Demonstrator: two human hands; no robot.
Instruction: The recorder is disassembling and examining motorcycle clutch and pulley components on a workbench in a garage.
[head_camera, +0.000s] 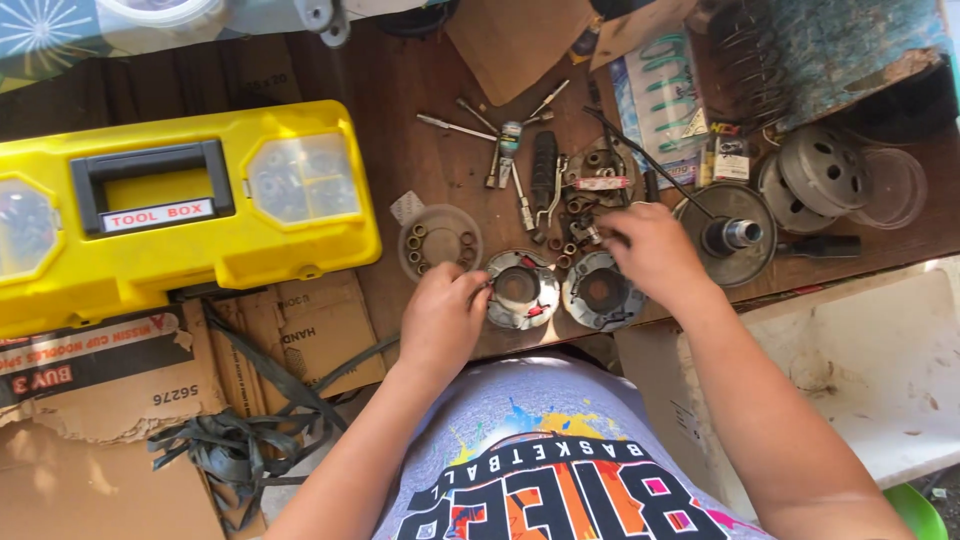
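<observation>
Far left of the hands, a yellow toolbox (170, 215) sits shut on the desk (420, 150), out of the working area. Just above the left hand (443, 318), a shallow dish (440, 240) keeps small rollers together so they don't stray. The left hand is curled, fingertips pinching the left rim of a round metal plate (520, 290), apparently steadying it at the desk's near edge. Touching that plate on its right lies a second plate (603, 292), between the two hands. The right hand (655, 250) reaches just past it, fingers bent down among loose small parts (580, 205); whether it grips one I cannot tell. Above the hands lie drivers and sockets (510, 150), within easy reach. Right of the right hand stands a pulley (730, 235), with a drum (825, 170) beyond.
</observation>
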